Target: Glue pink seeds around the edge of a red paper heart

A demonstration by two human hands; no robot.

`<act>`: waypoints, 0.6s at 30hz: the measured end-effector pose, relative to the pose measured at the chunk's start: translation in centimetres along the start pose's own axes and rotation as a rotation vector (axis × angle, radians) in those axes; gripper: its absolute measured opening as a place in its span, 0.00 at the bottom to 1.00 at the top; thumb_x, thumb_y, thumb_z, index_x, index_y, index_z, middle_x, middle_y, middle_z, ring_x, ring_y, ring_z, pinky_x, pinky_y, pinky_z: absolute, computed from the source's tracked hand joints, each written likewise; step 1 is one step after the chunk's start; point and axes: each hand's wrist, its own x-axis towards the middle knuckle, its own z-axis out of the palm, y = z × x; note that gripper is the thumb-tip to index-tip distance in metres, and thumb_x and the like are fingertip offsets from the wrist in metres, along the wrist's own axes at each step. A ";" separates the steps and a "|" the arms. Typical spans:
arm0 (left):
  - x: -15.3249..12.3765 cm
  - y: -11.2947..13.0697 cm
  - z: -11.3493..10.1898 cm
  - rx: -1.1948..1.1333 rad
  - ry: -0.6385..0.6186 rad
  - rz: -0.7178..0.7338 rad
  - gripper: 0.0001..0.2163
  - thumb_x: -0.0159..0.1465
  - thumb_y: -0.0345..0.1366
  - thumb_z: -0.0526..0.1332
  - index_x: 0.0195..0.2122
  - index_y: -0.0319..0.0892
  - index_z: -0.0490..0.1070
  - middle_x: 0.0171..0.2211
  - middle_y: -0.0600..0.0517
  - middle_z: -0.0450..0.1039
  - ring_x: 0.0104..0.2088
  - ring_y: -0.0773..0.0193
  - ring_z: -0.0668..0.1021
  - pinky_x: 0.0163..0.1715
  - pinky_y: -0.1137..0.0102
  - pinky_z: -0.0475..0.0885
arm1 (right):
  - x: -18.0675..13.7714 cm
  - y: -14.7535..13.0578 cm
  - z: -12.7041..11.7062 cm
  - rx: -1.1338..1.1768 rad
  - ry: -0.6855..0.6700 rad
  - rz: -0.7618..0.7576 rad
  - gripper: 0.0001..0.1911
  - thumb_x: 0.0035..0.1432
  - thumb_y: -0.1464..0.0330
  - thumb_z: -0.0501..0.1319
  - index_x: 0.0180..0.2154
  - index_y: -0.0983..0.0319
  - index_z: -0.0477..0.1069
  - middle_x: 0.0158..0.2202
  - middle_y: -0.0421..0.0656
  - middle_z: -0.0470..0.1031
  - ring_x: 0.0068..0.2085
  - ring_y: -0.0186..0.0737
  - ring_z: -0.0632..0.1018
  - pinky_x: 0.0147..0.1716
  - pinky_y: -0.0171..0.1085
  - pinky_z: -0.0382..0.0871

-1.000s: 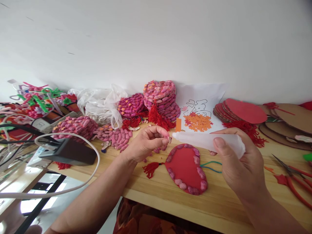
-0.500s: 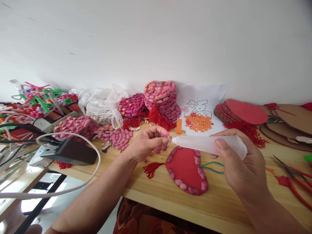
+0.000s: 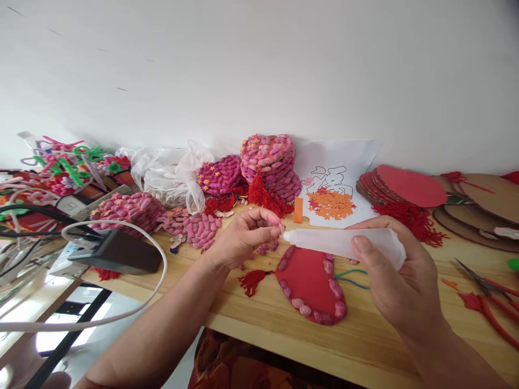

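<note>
Between the thumb and fingers of my left hand (image 3: 239,243) is a small pink peanut shell (image 3: 283,229), mostly hidden by the fingertips. My right hand (image 3: 401,275) grips a translucent white glue bottle (image 3: 324,241), held nearly level, its nozzle at the shell. Below both hands lies a red board (image 3: 311,278) edged with pink-dyed peanut shells; its upper edge is behind the bottle. A red tassel (image 3: 252,282) sticks out from its left side and a teal cord loop (image 3: 352,278) from its right.
Loose pink shells (image 3: 201,229) and stacked shell-covered pieces (image 3: 267,162) stand behind. Orange stars (image 3: 331,204) lie on white paper (image 3: 367,162). Red discs (image 3: 409,185) and red-handled scissors (image 3: 492,292) are at right. A black adapter (image 3: 125,251) with a white cable (image 3: 164,270) sits left.
The glue bottle and my right hand have shifted slightly left and down, and the nozzle is tilted a little differently against the shell. My left hand stays almost still.
</note>
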 end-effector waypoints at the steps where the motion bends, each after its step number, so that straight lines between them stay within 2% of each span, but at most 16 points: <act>1: 0.0 0.0 0.0 0.003 0.002 0.001 0.15 0.56 0.40 0.77 0.37 0.39 0.75 0.27 0.53 0.75 0.25 0.68 0.77 0.24 0.76 0.70 | 0.0 0.0 0.0 -0.005 -0.002 -0.006 0.10 0.64 0.60 0.67 0.35 0.58 0.73 0.22 0.37 0.71 0.21 0.35 0.70 0.19 0.33 0.63; 9: -0.1 0.2 0.2 0.001 0.004 -0.010 0.14 0.56 0.38 0.77 0.36 0.39 0.75 0.26 0.54 0.75 0.23 0.70 0.76 0.21 0.78 0.68 | 0.1 0.2 0.1 -0.030 0.085 -0.009 0.09 0.64 0.59 0.67 0.35 0.57 0.74 0.23 0.38 0.71 0.23 0.35 0.70 0.20 0.34 0.63; 18: -0.2 0.5 0.4 0.015 -0.017 -0.026 0.15 0.55 0.38 0.77 0.35 0.38 0.74 0.25 0.53 0.75 0.22 0.72 0.73 0.19 0.78 0.64 | -0.2 0.1 0.0 -0.015 0.017 -0.021 0.08 0.65 0.60 0.66 0.37 0.57 0.74 0.23 0.36 0.71 0.23 0.33 0.70 0.20 0.32 0.64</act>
